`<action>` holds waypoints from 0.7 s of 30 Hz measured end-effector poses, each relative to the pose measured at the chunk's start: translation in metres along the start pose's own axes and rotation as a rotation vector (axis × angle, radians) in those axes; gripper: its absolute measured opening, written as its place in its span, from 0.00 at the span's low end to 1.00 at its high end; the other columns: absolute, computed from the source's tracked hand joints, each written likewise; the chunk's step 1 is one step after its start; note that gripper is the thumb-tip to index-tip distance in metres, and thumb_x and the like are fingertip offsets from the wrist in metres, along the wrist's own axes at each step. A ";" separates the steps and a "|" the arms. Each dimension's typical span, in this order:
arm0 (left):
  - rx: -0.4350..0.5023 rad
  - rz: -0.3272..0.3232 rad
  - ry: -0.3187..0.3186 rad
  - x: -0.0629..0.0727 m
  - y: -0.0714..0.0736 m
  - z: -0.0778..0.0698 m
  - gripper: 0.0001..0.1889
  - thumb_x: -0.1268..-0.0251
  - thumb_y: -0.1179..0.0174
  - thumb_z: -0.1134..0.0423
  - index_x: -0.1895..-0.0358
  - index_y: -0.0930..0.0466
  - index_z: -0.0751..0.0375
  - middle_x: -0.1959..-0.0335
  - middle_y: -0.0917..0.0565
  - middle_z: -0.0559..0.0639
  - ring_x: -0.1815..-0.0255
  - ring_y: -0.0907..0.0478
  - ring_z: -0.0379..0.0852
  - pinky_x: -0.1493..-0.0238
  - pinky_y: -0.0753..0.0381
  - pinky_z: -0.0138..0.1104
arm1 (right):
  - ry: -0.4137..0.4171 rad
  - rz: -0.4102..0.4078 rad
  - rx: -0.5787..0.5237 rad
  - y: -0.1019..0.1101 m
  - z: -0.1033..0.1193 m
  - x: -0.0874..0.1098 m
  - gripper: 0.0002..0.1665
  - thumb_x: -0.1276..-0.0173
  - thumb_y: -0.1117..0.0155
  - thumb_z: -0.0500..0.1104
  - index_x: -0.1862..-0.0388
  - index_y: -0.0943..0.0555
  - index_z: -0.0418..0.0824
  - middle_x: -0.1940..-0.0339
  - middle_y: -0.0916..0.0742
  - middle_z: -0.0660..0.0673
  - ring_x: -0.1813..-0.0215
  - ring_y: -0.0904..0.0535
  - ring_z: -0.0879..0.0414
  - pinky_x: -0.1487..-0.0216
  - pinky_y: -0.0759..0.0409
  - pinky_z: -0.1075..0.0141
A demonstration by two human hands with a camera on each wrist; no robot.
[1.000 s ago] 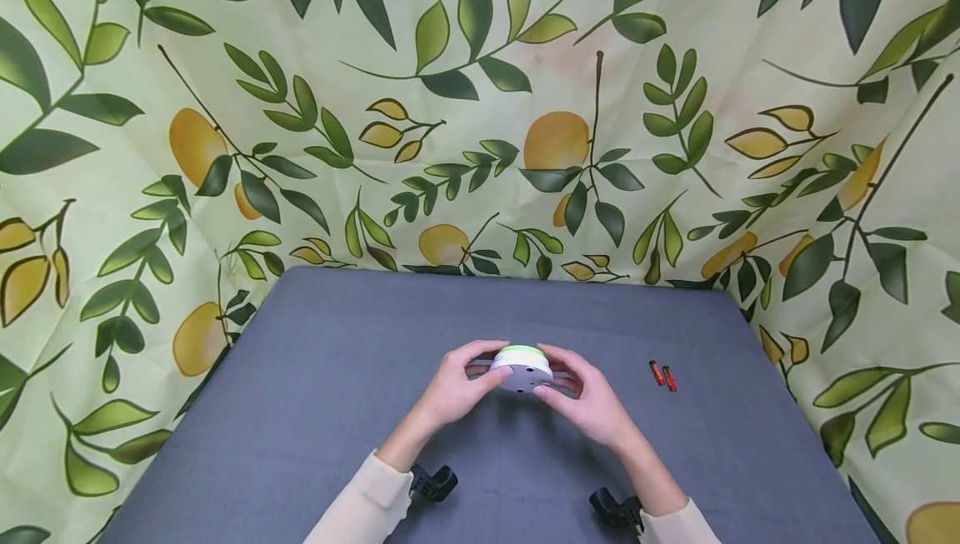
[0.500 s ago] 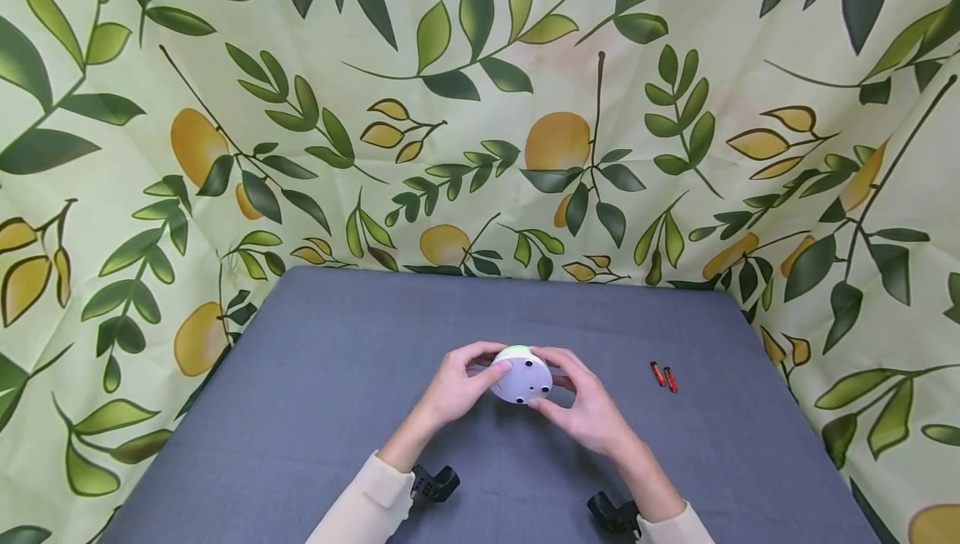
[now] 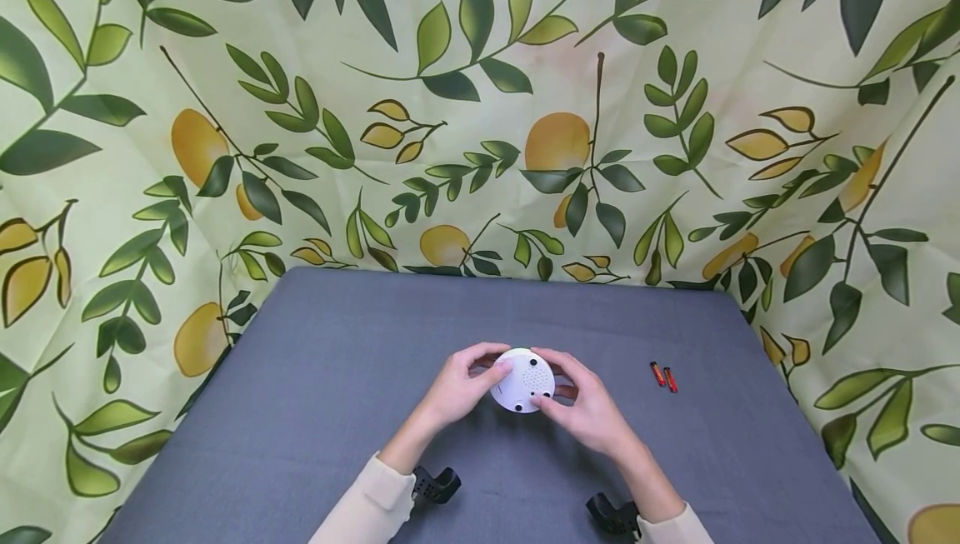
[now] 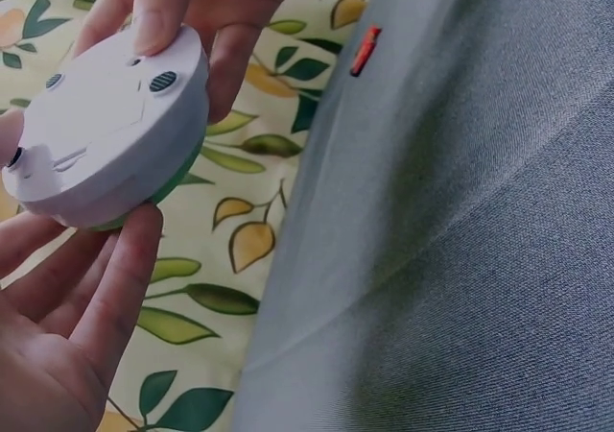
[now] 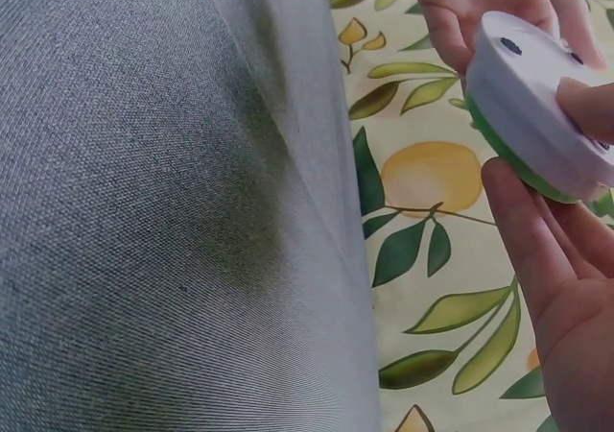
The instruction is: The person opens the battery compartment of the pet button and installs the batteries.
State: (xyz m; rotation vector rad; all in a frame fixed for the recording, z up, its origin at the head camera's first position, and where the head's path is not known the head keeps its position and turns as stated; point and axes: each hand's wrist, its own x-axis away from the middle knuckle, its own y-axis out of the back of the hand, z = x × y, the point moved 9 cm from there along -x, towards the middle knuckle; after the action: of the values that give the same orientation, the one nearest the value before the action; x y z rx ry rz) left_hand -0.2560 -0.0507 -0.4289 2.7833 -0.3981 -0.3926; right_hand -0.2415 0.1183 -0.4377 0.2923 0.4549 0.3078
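Between both hands is a round white device (image 3: 522, 381) with a green rim on its far side. Its flat underside faces the head camera, showing dark round feet, a patch of small holes and, in the left wrist view, the outline of a battery cover (image 4: 91, 120). The left hand (image 3: 459, 384) pinches it at the left edge, thumb on the underside. From the right, the right hand (image 3: 587, 405) grips it, its thumb low on the underside near a foot. In the right wrist view the green side (image 5: 518, 163) rests against the fingertips.
Two red batteries (image 3: 663, 376) lie side by side on the grey cloth-covered table (image 3: 360, 319), right of the hands. A leaf-and-fruit patterned curtain (image 3: 480, 111) surrounds the table at the back and sides. Black camera mounts (image 3: 437, 486) sit at the wrists.
The device has been tilted so its underside turns up from a slanted view to facing the head camera. Both hands keep their hold; the right thumb has shifted slightly. The batteries have not moved.
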 end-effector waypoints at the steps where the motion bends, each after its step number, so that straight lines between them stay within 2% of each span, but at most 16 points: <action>1: 0.010 0.000 -0.004 -0.001 -0.001 0.004 0.16 0.28 0.39 0.67 0.40 0.19 0.69 0.49 0.14 0.60 0.48 0.19 0.56 0.49 0.20 0.39 | -0.012 0.000 -0.012 0.000 -0.002 0.000 0.37 0.42 0.23 0.29 0.33 0.24 0.41 0.43 0.17 0.43 0.45 0.19 0.54 0.50 0.16 0.64; 4: 0.059 0.013 -0.033 -0.001 -0.002 0.011 0.19 0.28 0.38 0.68 0.37 0.21 0.69 0.46 0.16 0.60 0.45 0.19 0.55 0.47 0.19 0.39 | -0.030 -0.008 -0.068 0.001 -0.006 0.000 0.38 0.41 0.24 0.29 0.32 0.25 0.39 0.40 0.18 0.40 0.43 0.20 0.57 0.50 0.16 0.64; 9: 0.103 0.052 -0.121 0.002 -0.004 0.009 0.25 0.31 0.35 0.67 0.32 0.25 0.67 0.42 0.19 0.60 0.43 0.21 0.55 0.47 0.18 0.38 | -0.013 -0.025 -0.135 0.003 -0.006 0.000 0.38 0.40 0.25 0.28 0.31 0.27 0.35 0.36 0.21 0.36 0.41 0.21 0.59 0.49 0.16 0.63; 12: 0.094 0.072 -0.164 0.005 -0.006 0.007 0.31 0.34 0.32 0.68 0.29 0.30 0.66 0.39 0.21 0.58 0.42 0.23 0.54 0.46 0.18 0.38 | -0.010 -0.034 -0.162 0.005 -0.005 0.000 0.38 0.40 0.26 0.27 0.31 0.28 0.33 0.36 0.22 0.35 0.41 0.21 0.59 0.49 0.17 0.63; 16: 0.073 0.096 -0.190 0.007 -0.009 0.005 0.40 0.41 0.27 0.68 0.25 0.35 0.64 0.36 0.24 0.53 0.39 0.25 0.51 0.43 0.20 0.38 | -0.014 -0.047 -0.184 0.007 -0.006 -0.001 0.37 0.40 0.28 0.26 0.31 0.29 0.30 0.37 0.23 0.31 0.42 0.20 0.60 0.49 0.17 0.65; 21: 0.039 0.105 -0.203 0.009 -0.012 0.003 0.48 0.47 0.22 0.65 0.22 0.39 0.56 0.32 0.27 0.50 0.36 0.27 0.48 0.39 0.23 0.42 | -0.038 -0.051 -0.212 0.008 -0.008 -0.001 0.36 0.38 0.30 0.26 0.31 0.31 0.28 0.39 0.22 0.28 0.44 0.18 0.59 0.50 0.17 0.67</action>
State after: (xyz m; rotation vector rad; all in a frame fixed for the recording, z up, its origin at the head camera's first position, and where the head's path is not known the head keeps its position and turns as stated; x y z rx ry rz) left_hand -0.2456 -0.0433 -0.4377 2.7541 -0.6012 -0.6509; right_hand -0.2480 0.1266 -0.4418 0.0798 0.3884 0.2976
